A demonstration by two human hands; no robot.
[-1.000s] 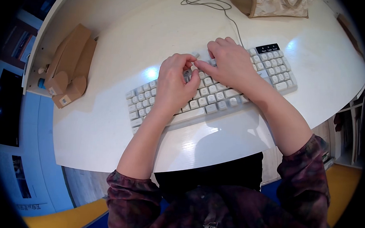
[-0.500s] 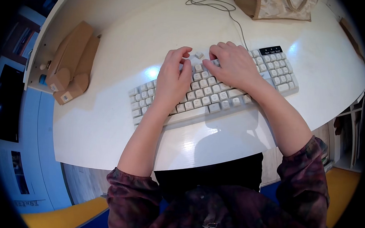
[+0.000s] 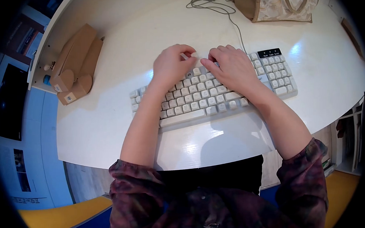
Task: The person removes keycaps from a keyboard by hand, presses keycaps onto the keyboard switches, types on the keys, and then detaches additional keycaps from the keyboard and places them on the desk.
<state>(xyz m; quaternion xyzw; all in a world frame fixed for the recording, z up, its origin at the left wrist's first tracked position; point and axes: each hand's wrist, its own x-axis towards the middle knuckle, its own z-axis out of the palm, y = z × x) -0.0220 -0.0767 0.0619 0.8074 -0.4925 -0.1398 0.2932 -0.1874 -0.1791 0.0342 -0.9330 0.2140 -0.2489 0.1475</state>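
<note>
White desk (image 3: 94,136), curved near edge. On it, mid-desk, a full-size wired keyboard (image 3: 201,94): probably fairly light, stiff, best gripped by its frame ends. Looks off-white and pale grey, rounded keycaps, black indicator panel (image 3: 269,53) far right, grey cable (image 3: 236,28) off the far edge. Cardboard box (image 3: 72,62) sits far left. Right hand (image 3: 233,68) lies over the far side, fingers bent, thumb apart from them; underside hidden from me, can't tell if it grips. Left hand (image 3: 174,65) is curled just left of it, thumb and fingertips at a small pale loose keycap (image 3: 196,56); can't tell if pinched. Keycap should be tiny, hard, light, maybe slippery; take it by opposite sides. Off-white too, legend unreadable.
</note>
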